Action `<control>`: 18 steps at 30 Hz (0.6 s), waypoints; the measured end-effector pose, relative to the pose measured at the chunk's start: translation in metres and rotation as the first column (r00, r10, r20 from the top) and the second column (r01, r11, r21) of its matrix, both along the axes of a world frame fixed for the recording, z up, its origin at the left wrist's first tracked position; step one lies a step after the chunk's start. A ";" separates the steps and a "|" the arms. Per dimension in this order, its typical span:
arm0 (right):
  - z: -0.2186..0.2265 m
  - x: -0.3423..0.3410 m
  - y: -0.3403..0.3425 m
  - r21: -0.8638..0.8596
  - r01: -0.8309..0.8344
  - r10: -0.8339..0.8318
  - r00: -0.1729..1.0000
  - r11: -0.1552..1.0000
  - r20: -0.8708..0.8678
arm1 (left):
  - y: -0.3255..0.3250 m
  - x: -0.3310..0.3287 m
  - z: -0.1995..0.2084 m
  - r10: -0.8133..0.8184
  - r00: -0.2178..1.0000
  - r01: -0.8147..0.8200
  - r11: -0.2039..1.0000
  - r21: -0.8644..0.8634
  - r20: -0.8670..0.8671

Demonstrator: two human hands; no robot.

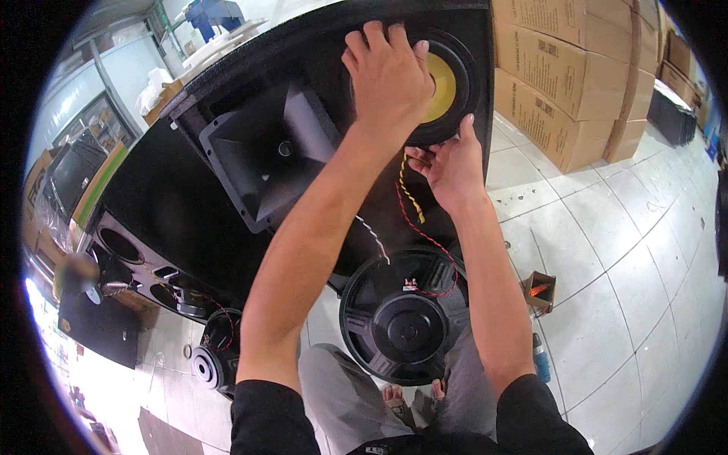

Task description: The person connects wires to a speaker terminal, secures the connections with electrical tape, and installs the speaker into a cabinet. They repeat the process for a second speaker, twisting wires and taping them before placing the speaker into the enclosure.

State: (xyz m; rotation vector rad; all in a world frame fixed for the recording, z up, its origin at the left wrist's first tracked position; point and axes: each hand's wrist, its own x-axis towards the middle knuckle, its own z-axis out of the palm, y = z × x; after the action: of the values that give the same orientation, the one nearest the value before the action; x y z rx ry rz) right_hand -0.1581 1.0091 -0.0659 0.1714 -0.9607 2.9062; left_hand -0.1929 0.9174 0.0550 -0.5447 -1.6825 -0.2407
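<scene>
A round speaker driver [444, 89] with a yellow cone and black rim is at the top of a large black speaker cabinet [163, 182]. My left hand [390, 83] lies across its left side, fingers curled at the upper rim. From below, my right hand [453, 163] grips the lower rim, thumb on the front and fingers tucked under. Twisted yellow-black wires [412, 196] hang beside my right fingers. Left of the driver sits a black rectangular horn [262, 159]. A large woofer [409, 334] stands before my knees, with red-black wires [413, 225] running to it.
White twisted wires [371, 233] hang below the horn. At left, another cabinet [136, 262] and a smaller loose speaker [212, 360] stand on the tiled floor. Stacked cardboard boxes [561, 91] rise at right. A small open box [540, 292] and a blue bottle [541, 360] are near my right arm.
</scene>
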 end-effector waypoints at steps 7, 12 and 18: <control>0.011 0.004 0.002 -0.093 -0.073 0.067 0.995 0.993 -0.072 | 0.004 0.022 0.002 -0.410 0.892 0.312 0.862 0.400 0.188; 0.017 0.027 -0.004 -0.084 -0.025 0.004 0.971 0.996 -0.241 | -0.030 0.066 -0.010 -0.651 0.754 0.572 0.714 0.403 0.083; 0.014 0.114 0.024 -0.006 -0.003 0.000 0.930 1.000 -0.367 | -0.068 0.138 -0.066 -0.905 0.422 0.810 0.356 0.466 -0.043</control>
State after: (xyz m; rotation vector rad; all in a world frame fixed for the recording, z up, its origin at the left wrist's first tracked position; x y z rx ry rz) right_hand -0.0446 1.0333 -0.0521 0.6881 -0.8815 2.7309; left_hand -0.0550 0.8489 -0.0114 -1.0843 -1.3031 -1.4979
